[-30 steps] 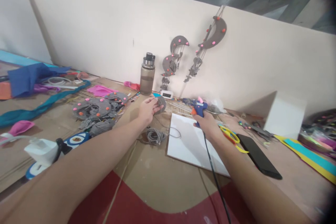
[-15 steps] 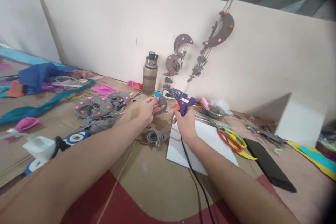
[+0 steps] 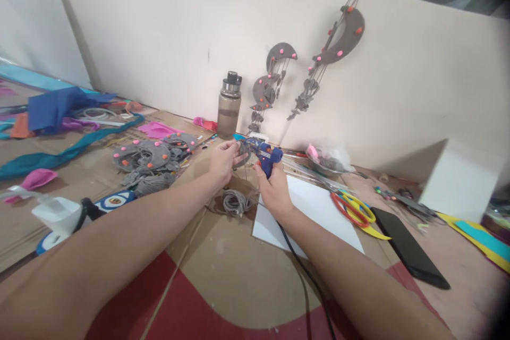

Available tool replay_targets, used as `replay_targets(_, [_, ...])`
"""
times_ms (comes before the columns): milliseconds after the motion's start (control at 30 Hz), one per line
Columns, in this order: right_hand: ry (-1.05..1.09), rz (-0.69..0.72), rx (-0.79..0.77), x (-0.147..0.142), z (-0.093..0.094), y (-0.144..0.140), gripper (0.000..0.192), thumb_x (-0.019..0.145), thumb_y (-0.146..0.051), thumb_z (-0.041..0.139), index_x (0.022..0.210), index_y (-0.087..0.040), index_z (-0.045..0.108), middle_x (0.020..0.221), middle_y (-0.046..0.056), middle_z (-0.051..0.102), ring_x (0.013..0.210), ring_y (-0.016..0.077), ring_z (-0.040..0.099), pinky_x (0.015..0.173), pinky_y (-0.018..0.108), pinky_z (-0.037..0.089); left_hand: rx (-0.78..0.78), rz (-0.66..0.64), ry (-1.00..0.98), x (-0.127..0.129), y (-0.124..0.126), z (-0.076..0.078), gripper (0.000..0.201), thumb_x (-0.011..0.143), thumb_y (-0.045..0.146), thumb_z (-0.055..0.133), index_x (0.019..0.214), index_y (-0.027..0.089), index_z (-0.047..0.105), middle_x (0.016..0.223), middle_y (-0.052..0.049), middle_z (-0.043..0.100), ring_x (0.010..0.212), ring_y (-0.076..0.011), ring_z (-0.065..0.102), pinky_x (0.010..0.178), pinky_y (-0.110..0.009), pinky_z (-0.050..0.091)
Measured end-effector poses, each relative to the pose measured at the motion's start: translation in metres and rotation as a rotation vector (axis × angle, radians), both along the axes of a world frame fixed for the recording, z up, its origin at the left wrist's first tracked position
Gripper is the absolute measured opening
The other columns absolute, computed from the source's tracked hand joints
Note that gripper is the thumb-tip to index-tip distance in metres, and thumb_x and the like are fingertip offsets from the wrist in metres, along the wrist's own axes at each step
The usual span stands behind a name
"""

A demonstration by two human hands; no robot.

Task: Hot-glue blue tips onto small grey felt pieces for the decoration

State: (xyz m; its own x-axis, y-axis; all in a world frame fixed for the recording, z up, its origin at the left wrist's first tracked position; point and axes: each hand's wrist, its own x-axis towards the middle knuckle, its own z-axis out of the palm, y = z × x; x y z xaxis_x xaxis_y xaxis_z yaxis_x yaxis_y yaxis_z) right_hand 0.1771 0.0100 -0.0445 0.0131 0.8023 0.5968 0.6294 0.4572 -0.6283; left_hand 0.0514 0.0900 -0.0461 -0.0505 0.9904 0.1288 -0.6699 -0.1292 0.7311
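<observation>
The broad brown cardboard work surface carries the whole job; against the pale wall behind it hang three finished grey felt crescent mobiles with pink and orange dots, which I take as completed pieces; to the left lies a heap of grey felt crescents dotted pink and orange, seemingly decorated but not yet strung or hung, so a good share of the work looks left. A flat white sheet of board lies right of centre, with red and yellow scissors on its far edge and a black phone just beyond; a smoky translucent water bottle with a metal cap stands near the wall. A small coil of grey cord rests between the two forearms. The right hand is wrapped around the grip of a blue corded hot glue gun, its nozzle aimed left; the left hand pinches a small grey felt disc held just above the cardboard, right at the nozzle tip; whether glue is on it yet cannot be told, so this piece appears to be mid-assembly.
</observation>
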Motion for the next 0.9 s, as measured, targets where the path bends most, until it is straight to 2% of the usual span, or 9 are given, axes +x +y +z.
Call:
replay_targets(133, [0.031, -0.023, 0.012, -0.0024, 0.0018, -0.0017, 0.032, 0.090, -0.031, 0.048, 0.119, -0.016, 0.050, 0.105, 0.012, 0.065, 0.095, 0.0237, 0.060, 0.090, 0.038, 0.046, 0.010, 0.010, 0.003, 0.0012, 0.0045, -0.0046, 0.006, 0.074, 0.013, 0.067, 0.072, 0.012, 0.061, 0.067, -0.001, 0.061, 0.060, -0.0081, 0.059, 0.083, -0.037, 0.056])
replay_targets(300, [0.024, -0.023, 0.027, -0.0024, 0.0017, -0.0018, 0.032, 0.089, -0.029, 0.048, 0.118, -0.016, 0.050, 0.112, 0.014, 0.063, 0.099, 0.0243, 0.059, 0.093, 0.039, 0.044, 0.063, 0.008, 0.021, 0.0022, 0.0061, -0.0089, 0.012, 0.070, 0.018, 0.073, 0.074, 0.012, 0.063, 0.067, 0.000, 0.060, 0.063, -0.0087, 0.059, 0.083, -0.036, 0.055])
replay_targets(700, [-0.011, -0.056, 0.053, -0.0012, -0.0029, 0.0007, 0.035, 0.089, -0.031, 0.048, 0.120, -0.016, 0.049, 0.102, 0.014, 0.065, 0.093, 0.0274, 0.060, 0.088, 0.045, 0.046, 0.047, 0.053, 0.067, 0.0044, 0.0040, -0.0056, 0.020, 0.065, 0.024, 0.077, 0.074, 0.011, 0.064, 0.068, 0.000, 0.058, 0.065, -0.0083, 0.058, 0.081, -0.037, 0.055])
replay_targets(900, [-0.003, -0.069, 0.037, -0.0016, -0.0020, -0.0008, 0.039, 0.089, -0.032, 0.047, 0.125, -0.015, 0.048, 0.107, 0.015, 0.064, 0.097, 0.0282, 0.061, 0.091, 0.045, 0.046, 0.041, 0.079, 0.083, 0.0048, 0.0049, -0.0054, 0.019, 0.066, 0.023, 0.077, 0.072, 0.011, 0.063, 0.065, 0.002, 0.055, 0.062, -0.0071, 0.056, 0.081, -0.036, 0.056])
